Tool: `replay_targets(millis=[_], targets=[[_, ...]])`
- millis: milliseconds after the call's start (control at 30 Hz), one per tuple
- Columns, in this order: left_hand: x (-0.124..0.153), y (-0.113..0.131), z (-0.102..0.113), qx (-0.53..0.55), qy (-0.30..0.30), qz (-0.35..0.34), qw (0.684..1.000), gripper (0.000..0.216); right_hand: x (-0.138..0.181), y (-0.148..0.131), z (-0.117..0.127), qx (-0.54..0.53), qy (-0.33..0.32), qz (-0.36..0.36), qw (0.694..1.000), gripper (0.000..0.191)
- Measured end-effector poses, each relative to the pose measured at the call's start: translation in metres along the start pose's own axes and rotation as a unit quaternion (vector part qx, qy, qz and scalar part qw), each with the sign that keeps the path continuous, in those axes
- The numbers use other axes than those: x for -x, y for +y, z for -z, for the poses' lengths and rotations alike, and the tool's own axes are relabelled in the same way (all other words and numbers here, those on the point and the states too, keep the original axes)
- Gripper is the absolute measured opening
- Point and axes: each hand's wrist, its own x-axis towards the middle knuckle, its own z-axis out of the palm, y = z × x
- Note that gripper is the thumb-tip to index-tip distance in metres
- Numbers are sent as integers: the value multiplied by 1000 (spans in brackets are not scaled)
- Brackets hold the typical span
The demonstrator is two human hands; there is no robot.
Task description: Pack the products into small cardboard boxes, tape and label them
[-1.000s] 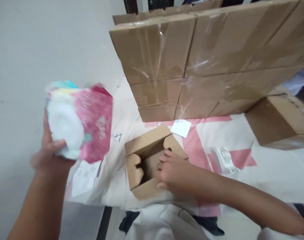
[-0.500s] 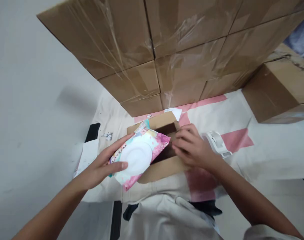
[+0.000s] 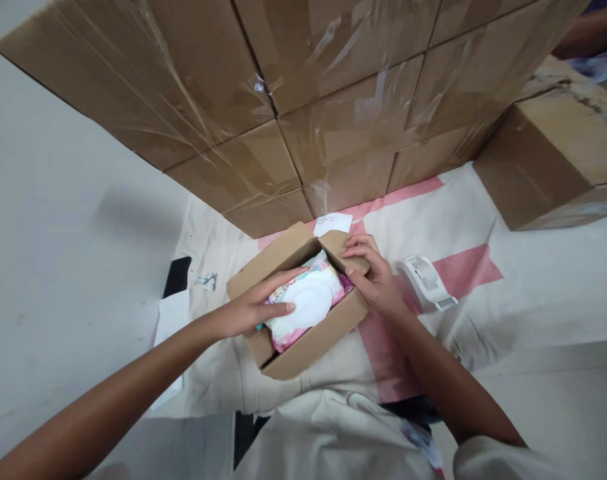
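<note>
A colourful pack of wet wipes [image 3: 310, 300] with a round white lid lies tilted partly inside an open cardboard box [image 3: 316, 343]. My left hand [image 3: 258, 303] grips the pack from its left side, thumb on top near the lid and fingers along the far edge. At the box's right end, my right hand [image 3: 376, 273] pinches a raised flap, thumb on the near side and fingers over the top. The pack's underside and the bottom of the box are hidden.
Stacked cardboard cartons [image 3: 343, 127] wrapped in clear film stand behind. A white tape dispenser [image 3: 426, 283] sits to the right, with another carton [image 3: 548, 167] beyond. White paper [image 3: 333, 223] and crumpled foil [image 3: 206, 282] lie on the cloth-covered table [image 3: 463, 227]. Another person's arm [image 3: 590, 33] shows at top right.
The wipes pack has moved from above the box down into it, in my left hand. The box has turned slightly, and my right hand now holds its right flap.
</note>
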Motion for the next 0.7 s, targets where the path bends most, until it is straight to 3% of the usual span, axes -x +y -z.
replay_targets(millis=[167, 333, 400, 467, 533, 633, 700], targets=[[-26, -20, -6, -21, -39, 4, 999, 72, 3, -3, -1, 25, 8, -17, 1000, 12], [-29, -15, -10, -217, -41, -5, 975, 59, 6, -5, -2, 57, 30, -16, 998, 11], [-26, -4, -20, -352, -4, 36, 935, 54, 9, -5, -4, 75, 49, -10, 996, 15], [-20, 6, -31, -487, 49, 69, 869, 50, 13, -3, -5, 80, 78, 5, 994, 30], [-12, 10, -37, -558, 109, 33, 822, 41, 18, 1, -5, 50, 99, 26, 994, 50], [6, 2, -32, -488, 221, -104, 838, 33, 24, 6, -1, -17, 46, 48, 998, 60], [16, -14, -23, -405, 330, -137, 842, 30, 26, 8, 3, -12, -27, 63, 998, 56]])
